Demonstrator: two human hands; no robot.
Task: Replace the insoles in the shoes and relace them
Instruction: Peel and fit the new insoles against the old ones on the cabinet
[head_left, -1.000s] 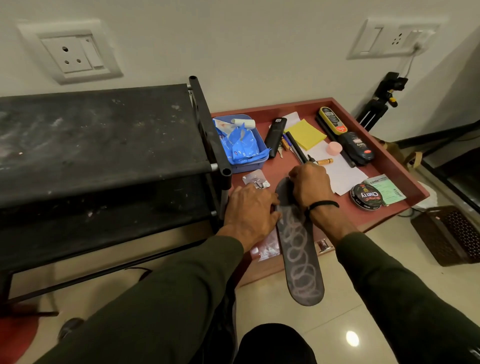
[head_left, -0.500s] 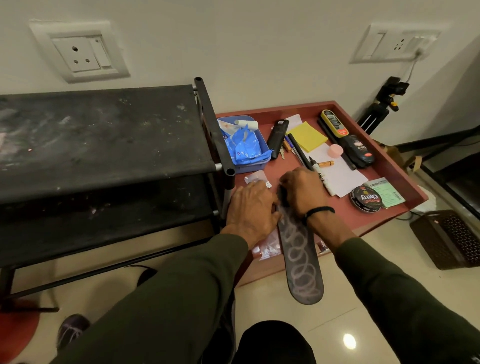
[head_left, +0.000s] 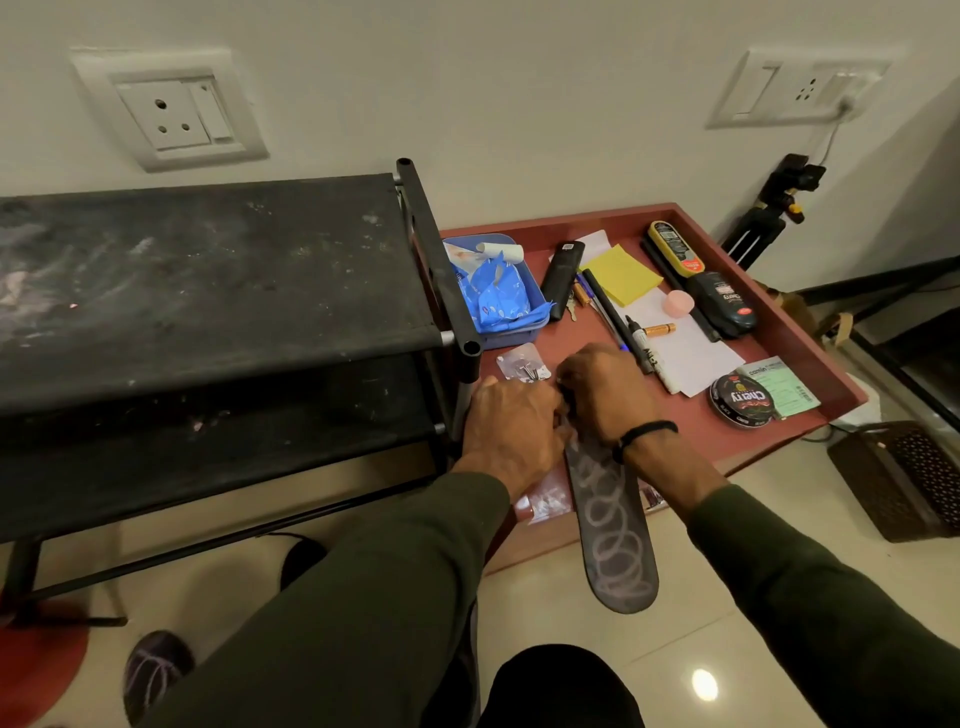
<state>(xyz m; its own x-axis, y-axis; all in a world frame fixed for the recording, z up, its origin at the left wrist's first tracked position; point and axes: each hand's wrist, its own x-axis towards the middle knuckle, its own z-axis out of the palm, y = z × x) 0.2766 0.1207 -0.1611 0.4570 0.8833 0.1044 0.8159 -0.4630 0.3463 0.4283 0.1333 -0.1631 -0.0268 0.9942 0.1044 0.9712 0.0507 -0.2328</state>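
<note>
While the dark insole (head_left: 613, 525) lies with one end on the red surface (head_left: 810, 358) and the other jutting over the floor, I log both hands at its far end: left hand (head_left: 511, 426) and right hand (head_left: 605, 395) curled close together, gripping it. Beside: shoe-polish tin (head_left: 744, 402), black marker (head_left: 640, 345), blue tray (head_left: 506, 336).
</note>
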